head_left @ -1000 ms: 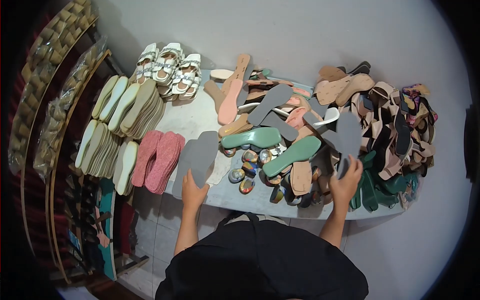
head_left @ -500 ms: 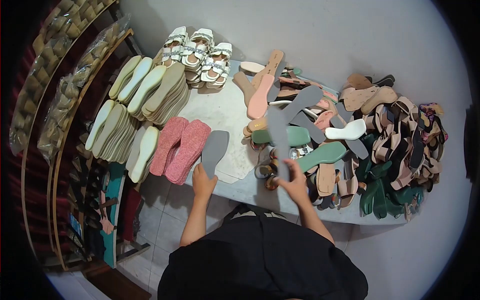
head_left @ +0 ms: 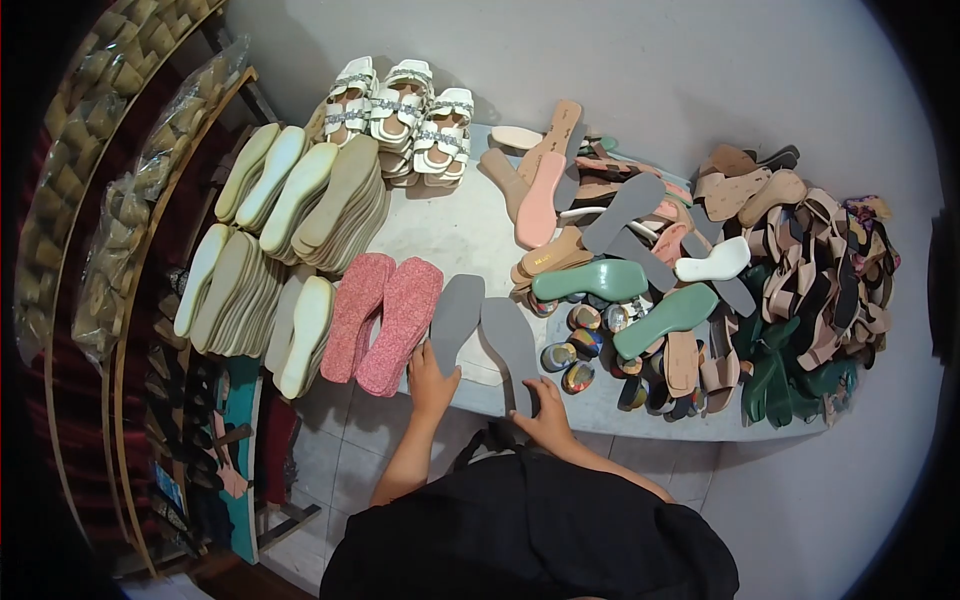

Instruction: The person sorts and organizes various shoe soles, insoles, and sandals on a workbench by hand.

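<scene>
head view: right hand [head_left: 545, 420] grips the 2nd grey insole [head_left: 510, 345], newly set beside the 1st grey insole [head_left: 456, 318], held by left hand [head_left: 432, 385].

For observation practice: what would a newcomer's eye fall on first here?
Two flat grey sole cut-outs lie at the white table's front edge, the left hand and right hand on their heels. A heap of sandal straps and soles fills the right end; white strappy sandals stand behind.
</scene>
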{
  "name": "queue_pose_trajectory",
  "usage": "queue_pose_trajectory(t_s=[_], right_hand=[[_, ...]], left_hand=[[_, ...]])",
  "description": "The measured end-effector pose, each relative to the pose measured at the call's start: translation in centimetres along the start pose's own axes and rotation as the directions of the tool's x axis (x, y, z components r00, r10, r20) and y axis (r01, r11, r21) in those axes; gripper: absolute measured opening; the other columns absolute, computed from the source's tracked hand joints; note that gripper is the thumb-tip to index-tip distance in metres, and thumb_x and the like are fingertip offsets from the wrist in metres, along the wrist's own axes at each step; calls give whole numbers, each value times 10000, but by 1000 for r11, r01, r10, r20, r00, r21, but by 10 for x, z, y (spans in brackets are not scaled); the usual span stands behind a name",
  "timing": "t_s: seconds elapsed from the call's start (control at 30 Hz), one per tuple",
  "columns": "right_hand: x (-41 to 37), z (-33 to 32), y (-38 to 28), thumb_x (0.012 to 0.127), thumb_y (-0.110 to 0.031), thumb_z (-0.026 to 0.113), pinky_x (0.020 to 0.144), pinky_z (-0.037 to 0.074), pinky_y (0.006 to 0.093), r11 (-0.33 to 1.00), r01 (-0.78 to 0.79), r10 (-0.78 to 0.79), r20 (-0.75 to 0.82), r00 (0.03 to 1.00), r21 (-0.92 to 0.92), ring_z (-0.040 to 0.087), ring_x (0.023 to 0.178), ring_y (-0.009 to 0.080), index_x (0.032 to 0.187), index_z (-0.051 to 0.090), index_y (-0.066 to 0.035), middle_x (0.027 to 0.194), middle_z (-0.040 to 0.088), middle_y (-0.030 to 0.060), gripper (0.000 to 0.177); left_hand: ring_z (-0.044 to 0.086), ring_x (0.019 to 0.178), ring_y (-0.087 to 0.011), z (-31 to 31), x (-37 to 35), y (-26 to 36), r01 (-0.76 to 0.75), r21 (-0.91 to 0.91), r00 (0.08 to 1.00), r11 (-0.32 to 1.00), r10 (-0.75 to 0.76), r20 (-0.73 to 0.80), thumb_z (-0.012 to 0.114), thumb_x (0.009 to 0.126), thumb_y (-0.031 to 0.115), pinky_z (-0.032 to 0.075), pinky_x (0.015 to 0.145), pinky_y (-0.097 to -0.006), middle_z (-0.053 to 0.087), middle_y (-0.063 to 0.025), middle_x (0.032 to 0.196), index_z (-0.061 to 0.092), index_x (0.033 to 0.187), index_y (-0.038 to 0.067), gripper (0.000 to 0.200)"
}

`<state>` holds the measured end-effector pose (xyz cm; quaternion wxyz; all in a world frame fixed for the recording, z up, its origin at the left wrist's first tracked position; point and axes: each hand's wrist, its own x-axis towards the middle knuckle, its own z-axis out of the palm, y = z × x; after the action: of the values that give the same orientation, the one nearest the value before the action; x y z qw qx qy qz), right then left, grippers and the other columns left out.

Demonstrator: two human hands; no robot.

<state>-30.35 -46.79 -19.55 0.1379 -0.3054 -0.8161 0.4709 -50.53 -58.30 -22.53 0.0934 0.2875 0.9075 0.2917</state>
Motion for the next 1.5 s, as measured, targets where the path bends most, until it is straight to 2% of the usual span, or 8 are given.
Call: queue_pose_trajectory(t_s=[0.2, 0.3, 0.43, 0.53, 0.73, 1.23, 1.43, 1.5], right_hand=[[0, 21, 1, 673, -205, 744, 1002, 350, 402, 998, -50, 47, -106, 993, -31, 372, 1214, 425, 1276, 379, 19, 1314, 337, 288, 739], [11, 33, -2, 668, -264, 758, 1031, 287, 493, 996, -60, 54, -96, 994, -63, 347, 1239, 423, 1325, 330, -2, 1347, 311, 276, 826], [23, 36, -12, 625, -373, 773, 998, 122, 683, 922, -56, 96, 87, 992, -384, 342, 1250, 388, 1369, 309, -55, 1395, 279, 228, 932], [29, 29, -19, 593, -370, 789, 983, 135, 696, 842, 48, 69, 196, 978, -537, 346, 1243, 352, 1378, 308, -76, 1394, 297, 201, 966], [26, 32, -9, 573, -346, 801, 974, 157, 689, 837, 147, -15, 246, 969, -527, 344, 1230, 339, 1371, 329, -83, 1399, 298, 173, 964], [19, 56, 10, 602, -387, 771, 992, 173, 648, 892, 178, -148, 104, 983, -415, 328, 1218, 375, 1322, 358, 6, 1344, 327, 191, 919], [15, 51, 13, 590, -365, 777, 1002, 167, 639, 914, 128, -86, 125, 988, -385, 310, 1245, 372, 1331, 345, -6, 1347, 319, 198, 930], [15, 45, 6, 581, -331, 787, 1001, 169, 636, 943, 105, -70, 120, 990, -316, 304, 1252, 372, 1332, 347, -32, 1342, 315, 202, 920]], left_hand=[[423, 1114, -362, 1, 2, 3, 39, 79, 999, 996, -37, -28, 747, 635, 246, 375, 933, -443, 448, -188, 1169, 397, 1276, -26, 779], [419, 1113, -358, -2, 3, 5, 44, 85, 999, 995, -44, -5, 743, 635, 249, 383, 923, -441, 451, -189, 1159, 405, 1270, -21, 768], [418, 1109, -361, -3, 4, 8, 41, 111, 999, 993, -42, 6, 733, 646, 253, 393, 913, -439, 454, -191, 1157, 406, 1268, -31, 758], [429, 1087, -374, 1, 4, 4, -2, 125, 1000, 992, 5, -25, 732, 649, 239, 381, 919, -438, 461, -205, 1135, 393, 1277, -48, 770], [425, 1101, -361, 4, -3, 1, -25, 175, 998, 984, 36, -58, 711, 683, 263, 393, 915, -443, 449, -198, 1186, 399, 1264, -62, 735], [459, 1073, -349, 6, -9, 8, 44, 188, 994, 981, -25, -104, 697, 695, 260, 397, 887, -446, 473, -185, 1175, 400, 1274, -25, 711], [454, 1102, -369, -12, -30, 39, -119, 236, 951, 964, 180, -253, 649, 785, 254, 358, 936, -459, 454, -208, 1223, 390, 1302, -2, 632], [457, 1108, -377, -3, -33, 36, -294, 30, 949, 955, 295, -107, 611, 816, 189, 359, 941, -448, 452, -230, 1215, 405, 1293, -3, 554]])
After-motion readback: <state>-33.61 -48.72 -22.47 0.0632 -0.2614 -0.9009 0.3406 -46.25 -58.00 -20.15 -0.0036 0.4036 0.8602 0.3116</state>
